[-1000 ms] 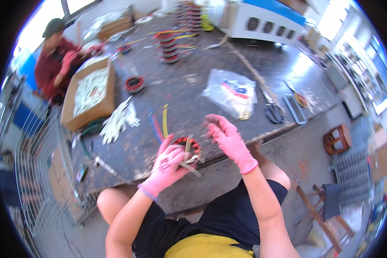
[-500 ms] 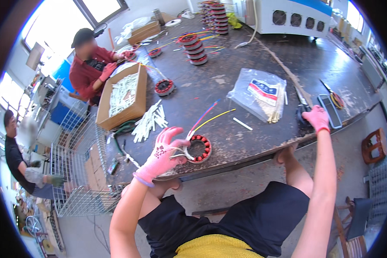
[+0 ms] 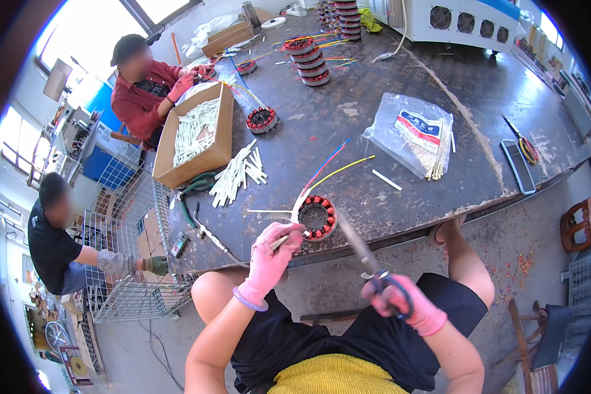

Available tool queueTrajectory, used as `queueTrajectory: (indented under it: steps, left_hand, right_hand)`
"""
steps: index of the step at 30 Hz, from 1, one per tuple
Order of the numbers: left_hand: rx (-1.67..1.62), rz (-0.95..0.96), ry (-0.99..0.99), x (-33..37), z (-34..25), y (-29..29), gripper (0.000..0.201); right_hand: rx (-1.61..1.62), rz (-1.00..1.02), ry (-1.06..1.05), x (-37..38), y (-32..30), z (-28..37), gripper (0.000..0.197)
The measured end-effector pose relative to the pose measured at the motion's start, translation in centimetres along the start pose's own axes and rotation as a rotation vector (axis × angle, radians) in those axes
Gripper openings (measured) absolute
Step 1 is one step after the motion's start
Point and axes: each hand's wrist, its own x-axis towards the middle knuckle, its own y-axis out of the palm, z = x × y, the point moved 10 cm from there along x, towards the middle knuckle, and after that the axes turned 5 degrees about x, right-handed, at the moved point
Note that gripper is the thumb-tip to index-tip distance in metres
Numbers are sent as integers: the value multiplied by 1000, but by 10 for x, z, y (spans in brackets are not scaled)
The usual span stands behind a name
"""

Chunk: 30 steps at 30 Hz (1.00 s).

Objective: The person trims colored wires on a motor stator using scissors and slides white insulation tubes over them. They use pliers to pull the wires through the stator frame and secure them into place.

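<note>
The scissors (image 3: pixel 373 264) have come from the far right to just near and right of the ring, and your right hand (image 3: pixel 406 305) has come with them. Your left hand (image 3: pixel 274 253) has slid to the near left side of the ring.

The ring (image 3: pixel 330 211), with its red coils, lies on the surface (image 3: pixel 295 148) close to the near edge. A white sleeve (image 3: pixel 300 202) comes off its left side, with coloured wires (image 3: pixel 326 165) pointing far and right. Your left grip is narrow and seems to pinch a pale strip (image 3: pixel 278 243). Your right grip is wrapped around the scissor handles.

To do this well, I think you should keep the ring steady, pull the strip snug, and bring in just the blade tips. Keep them off the red coils, the coloured wires and your glove.

Farther out, white tubes (image 3: pixel 238 176) lie to the left by a box (image 3: pixel 224 131), and a clear bag (image 3: pixel 389 131) lies to the far right.

The blades are blurry, so I can't tell how wide they are. Your left fingers hide part of the strip, and I can't tell if they press on the ring.
</note>
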Motion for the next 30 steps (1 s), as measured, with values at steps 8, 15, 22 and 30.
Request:
queueTrajectory:
  steps: [8,15,22,30]
  left_hand:
    - [-282,-39,-164,-19,46,-5,32]
    - [-315,-5,-183,-20,55,-3,32]
    - [-304,-8,-160,-19,51,-3,32]
    - [-301,-65,-169,-16,43,-9,31]
  right_hand:
    - [-90,124,110,34,21,-54,55]
    - [-204,144,30,49,30,-41,45]
    - [-172,102,120,54,29,-47,38]
    - [-128,21,112,56,25,-62,22]
